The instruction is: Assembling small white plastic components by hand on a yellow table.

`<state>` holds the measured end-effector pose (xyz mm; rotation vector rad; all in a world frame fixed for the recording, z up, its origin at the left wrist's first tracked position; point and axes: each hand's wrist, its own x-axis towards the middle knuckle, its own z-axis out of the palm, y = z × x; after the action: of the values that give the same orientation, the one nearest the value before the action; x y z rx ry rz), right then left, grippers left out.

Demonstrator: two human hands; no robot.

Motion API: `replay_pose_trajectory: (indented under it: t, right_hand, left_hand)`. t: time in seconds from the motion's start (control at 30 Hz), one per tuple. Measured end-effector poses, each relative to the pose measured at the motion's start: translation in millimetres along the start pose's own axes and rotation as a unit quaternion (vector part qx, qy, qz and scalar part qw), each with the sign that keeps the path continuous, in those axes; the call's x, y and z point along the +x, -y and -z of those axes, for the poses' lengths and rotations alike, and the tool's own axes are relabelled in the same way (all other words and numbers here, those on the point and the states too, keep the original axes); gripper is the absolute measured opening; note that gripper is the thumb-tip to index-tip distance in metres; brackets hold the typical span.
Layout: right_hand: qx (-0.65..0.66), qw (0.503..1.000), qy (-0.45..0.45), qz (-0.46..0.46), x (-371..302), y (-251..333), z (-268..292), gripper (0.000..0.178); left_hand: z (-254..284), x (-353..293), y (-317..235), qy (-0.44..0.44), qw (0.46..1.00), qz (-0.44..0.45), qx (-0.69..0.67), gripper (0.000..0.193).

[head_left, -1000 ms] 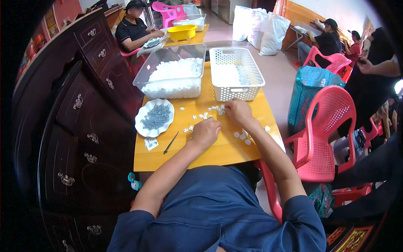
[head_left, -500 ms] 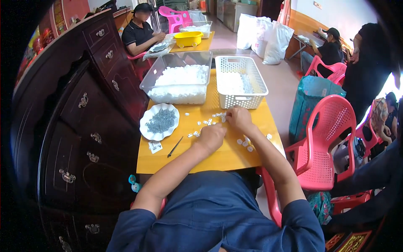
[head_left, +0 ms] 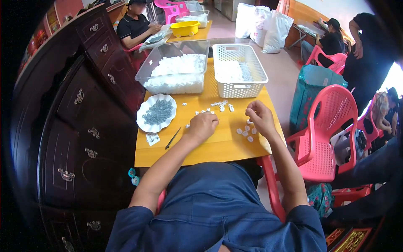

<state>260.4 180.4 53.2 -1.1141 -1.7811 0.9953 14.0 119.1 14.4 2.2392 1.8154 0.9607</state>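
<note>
My left hand (head_left: pixel 202 127) rests on the yellow table with its fingers curled closed; whatever they hold is hidden. Just beyond it lie small white plastic pieces with dark holes (head_left: pixel 202 111), and a looser group of the same pieces (head_left: pixel 221 105) sits farther right. My right hand (head_left: pixel 262 119) hovers at the table's right side, fingers loosely bent and apart. Beneath its fingertips is a white piece (head_left: pixel 249 122), close to several other white pieces (head_left: pixel 244 133). A thin dark pointed tool (head_left: pixel 173 138) lies left of my left hand. Small grey parts (head_left: pixel 158 111) fill a scalloped white plate (head_left: pixel 142 122).
Across the table stand a clear bin (head_left: pixel 142 78) of white pieces and a white perforated basket (head_left: pixel 239 91) of white and grey parts. A dark cabinet (head_left: pixel 63 138) borders the left, a pink chair (head_left: pixel 325 138) the right. People sit at other tables; another person stands at right.
My right hand has moved right, from the middle pieces to the group at the table's right side. My left hand has shifted slightly left. The whole view has tilted a little.
</note>
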Motion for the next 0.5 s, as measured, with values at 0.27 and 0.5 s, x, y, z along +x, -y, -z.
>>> replay_pose_trajectory:
  t: [0.27, 0.5]
  right_hand:
    - [0.134, 0.990, 0.028, -0.045, -21, -10, -2, 0.010]
    - [0.129, 0.990, 0.041, -0.035, -24, -10, -10, 0.010]
  left_hand:
    - [6, -2, -4, 0.010, 1.000, 0.005, 0.012, 0.011]
    - [8, 8, -12, -0.007, 1.000, 0.010, 0.022, 0.011]
